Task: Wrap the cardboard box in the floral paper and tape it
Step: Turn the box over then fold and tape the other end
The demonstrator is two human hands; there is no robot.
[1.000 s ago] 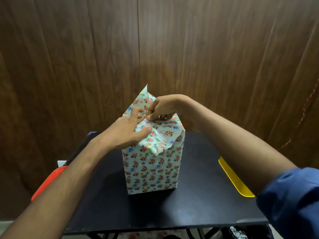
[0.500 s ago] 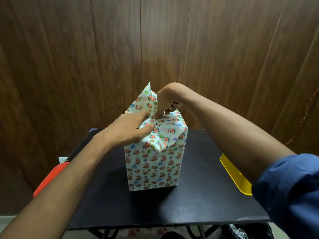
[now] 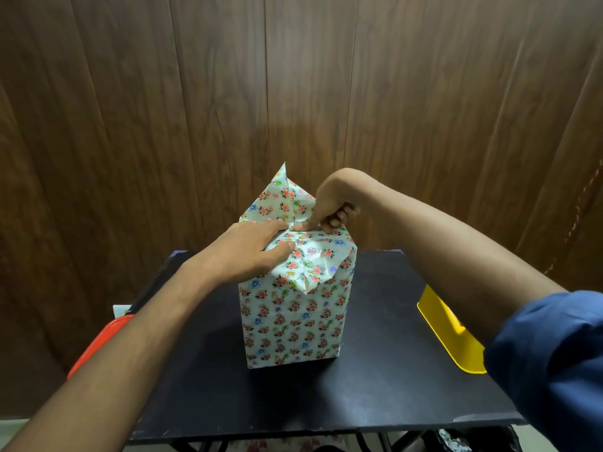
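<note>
Item: cardboard box (image 3: 293, 318), upright near the middle of a black tabletop (image 3: 375, 370), its visible sides fully covered in floral paper (image 3: 313, 256). The near top flap is folded down over the front edge, ending in a creased point. The far flap (image 3: 282, 199) stands upright as a pointed triangle behind the hands.

Left hand (image 3: 251, 252): lies flat on the left part of the box top, fingers fairly straight and pressing the paper down, thumb extended along the top surface toward the centre.

Right hand (image 3: 326, 210): reaches from the right with wrist arched above the box; the index finger points down and presses the paper at the base of the standing flap, just beside the left fingertips. The other fingers are curled under the palm; whether they hold anything cannot be told from this angle.

Also present: a yellow tray (image 3: 450, 334) at the right tabletop edge, a red object (image 3: 94, 347) at the left edge, a blue sleeve (image 3: 554, 353) on the right arm, wood-panelled wall (image 3: 293, 76) behind.
</note>
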